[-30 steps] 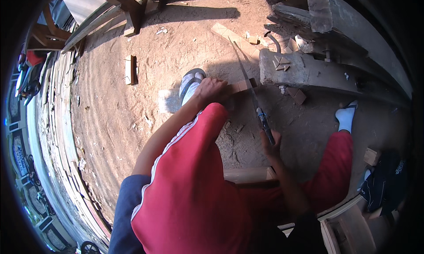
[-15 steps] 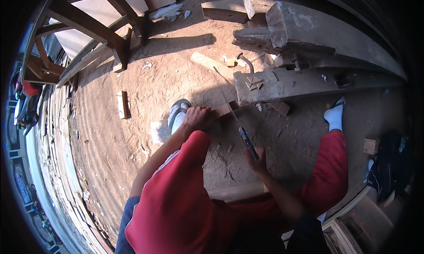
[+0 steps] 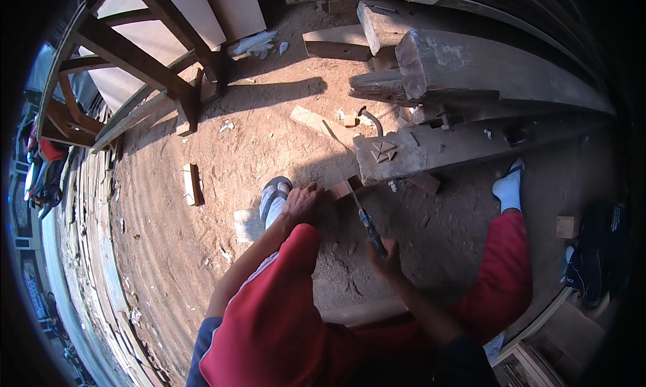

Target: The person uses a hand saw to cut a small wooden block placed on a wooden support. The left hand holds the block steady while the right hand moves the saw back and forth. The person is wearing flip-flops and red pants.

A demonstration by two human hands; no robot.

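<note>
My right hand point(image 3: 385, 259) is wrapped round the dark handle of a handsaw point(image 3: 373, 234), which has blue near its front end. Its thin blade points away from me and lies across the end of a small reddish-brown wooden block point(image 3: 341, 190). My left hand point(image 3: 303, 202) grips the block from the left, close to my left foot point(image 3: 274, 200) in its sandal; part of the block is hidden under the fingers. Just beyond, the end of a heavy timber beam point(image 3: 417, 148) carries several small triangular wood offcuts point(image 3: 383, 151).
A thicker timber point(image 3: 498, 64) lies behind the beam, with a bent metal rod point(image 3: 372, 120) by its end. A flat board point(image 3: 313, 120) and a small wood block point(image 3: 192, 184) lie on the dirt. A wooden frame point(image 3: 134, 47) stands far left, and dark cloth point(image 3: 592, 252) lies at right.
The view has tilted, so most things sit lower in the picture. The saw has slid slightly away from me across the block. My left hand keeps its hold.
</note>
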